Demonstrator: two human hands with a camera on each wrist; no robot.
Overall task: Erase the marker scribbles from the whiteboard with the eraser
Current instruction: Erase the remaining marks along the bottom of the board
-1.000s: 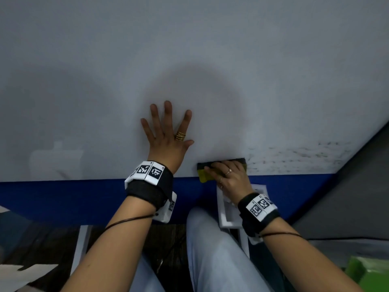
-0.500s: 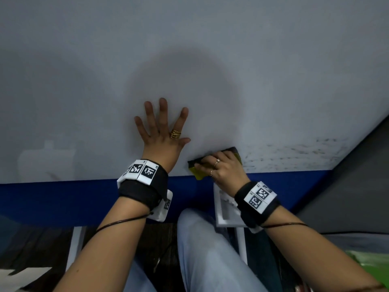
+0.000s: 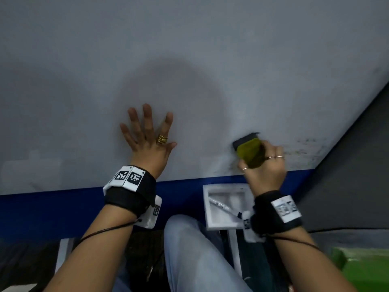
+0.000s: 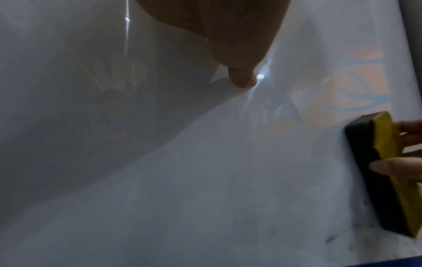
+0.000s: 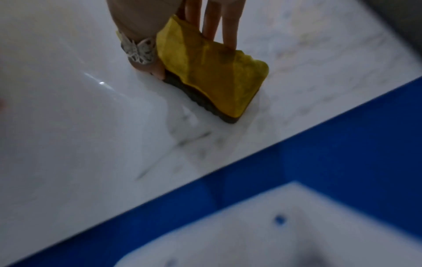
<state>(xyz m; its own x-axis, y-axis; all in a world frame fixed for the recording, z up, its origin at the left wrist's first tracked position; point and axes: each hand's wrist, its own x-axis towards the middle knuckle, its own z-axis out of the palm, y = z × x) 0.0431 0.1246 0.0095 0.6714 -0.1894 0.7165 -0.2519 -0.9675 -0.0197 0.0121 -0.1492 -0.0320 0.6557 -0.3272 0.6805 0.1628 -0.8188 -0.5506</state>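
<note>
A yellow-backed eraser is pressed to a glossy whiteboard while the other hand lies flat.

Nearest, a white rectangular tray (image 3: pixel 226 224) is seen holding a marker (image 3: pixel 224 207). Beyond the blue frame (image 3: pixel 52 205), the eraser (image 3: pixel 250 151), yellow foam over a dark felt base, is gripped by the right hand (image 3: pixel 264 165), thumb on one edge and fingers (image 5: pixel 228 27) on the other. Faint grey smudges (image 3: pixel 305 152) are left just beside it. Well apart, the left hand (image 3: pixel 148 142) is spread flat on the whiteboard (image 3: pixel 189 49).
</note>
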